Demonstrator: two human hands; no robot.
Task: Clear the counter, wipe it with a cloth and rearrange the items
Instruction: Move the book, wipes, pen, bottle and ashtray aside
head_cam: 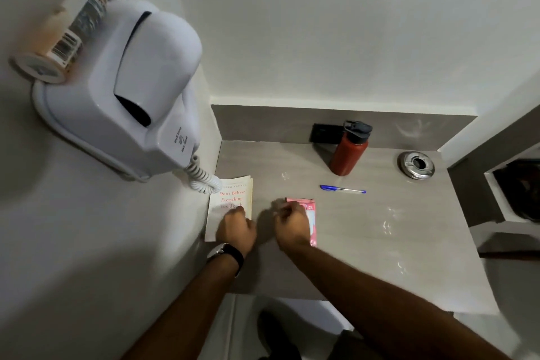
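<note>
Left hand: the left hand [236, 228] lay on the white paperback book with red letters [233, 199]; its fingers were curled down on the cover, and I could not tell if they gripped it.
Right hand: the right hand [292, 221] rested on the flat pink packet [311, 215]; its fingers were bent in close, and a grip could not be seen.
Book: at the left edge of the grey stone tabletop [380, 228], under the left fingers.
Packet: just beside the book, under the right fingers.
Pen: the blue and clear pen [342, 189] lay past the right fingers, near them.
Bottle: the red metal bottle with a dark lid [349, 150] stood upright, farther past the pen.
Dish: the round shiny metal dish [416, 165] sat well apart, to the far right.
Wall: the white wall hair dryer [140, 90] hung above the left fingers.
</note>
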